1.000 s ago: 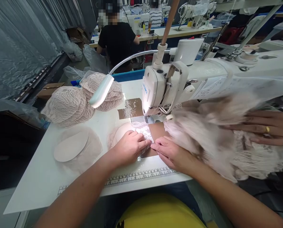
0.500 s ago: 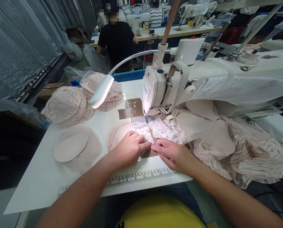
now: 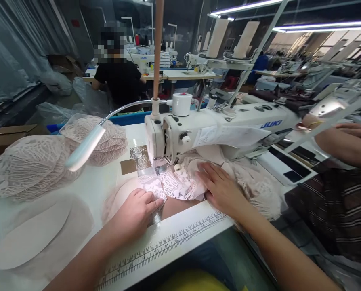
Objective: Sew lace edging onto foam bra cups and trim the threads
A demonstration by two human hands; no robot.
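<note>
Two lace pieces (image 3: 182, 186) to take by their edges at the sewing machine (image 3: 155, 139), probably light, soft: rests curled left hand (image 3: 139, 207) on one, unclear if gripping, spreads right hand (image 3: 224, 193) beside the other.

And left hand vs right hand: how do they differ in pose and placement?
The left hand has its fingers bent, with the thumb pointing inward; the right hand has its fingers straighter and laid out flatter. The left hand rests on the lace piece at the left; the right hand is at the heaped lace fabric farther right. Both are bare and palm-down.
</note>
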